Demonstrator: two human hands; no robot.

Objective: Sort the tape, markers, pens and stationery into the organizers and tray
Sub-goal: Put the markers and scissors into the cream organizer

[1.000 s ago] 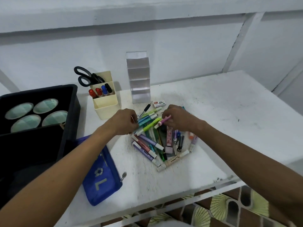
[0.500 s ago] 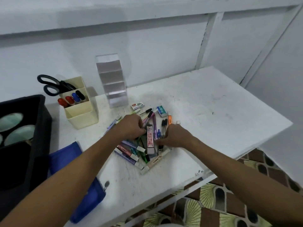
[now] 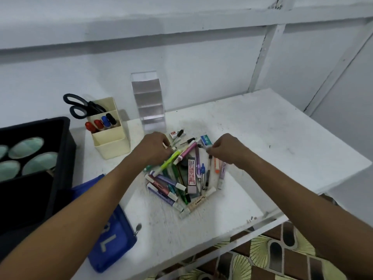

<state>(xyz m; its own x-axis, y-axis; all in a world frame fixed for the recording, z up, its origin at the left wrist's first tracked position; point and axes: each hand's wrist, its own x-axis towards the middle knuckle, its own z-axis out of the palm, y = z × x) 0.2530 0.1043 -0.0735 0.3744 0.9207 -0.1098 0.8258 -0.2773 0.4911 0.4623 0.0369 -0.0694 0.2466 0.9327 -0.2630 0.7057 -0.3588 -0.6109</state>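
Note:
A pile of pens, markers and highlighters (image 3: 181, 178) lies on the white table (image 3: 262, 142). My left hand (image 3: 155, 147) is at the pile's far left, its fingers curled round the top of a lime-green highlighter (image 3: 168, 162) beside a pink marker (image 3: 186, 151). At the far right of the pile, my right hand (image 3: 226, 148) pinches the upper end of a thin dark pen (image 3: 209, 170). A cream organizer (image 3: 110, 138) holds red, blue and black markers and scissors (image 3: 80, 106). A clear tiered organizer (image 3: 148, 102) stands behind the pile. The black tray (image 3: 64, 142) holds tape rolls (image 3: 39, 161).
A blue zip pouch (image 3: 113, 239) lies at the table's front left, next to the tray. A small blue-white eraser box (image 3: 205, 140) and a small red-white box (image 3: 173, 135) lie behind the pile. The table's front edge drops to a patterned floor (image 3: 262, 257).
Both hands moved from the middle of the pile back to its far side. The left hand now holds the green highlighter lifted at an angle. The camera view shifted slightly.

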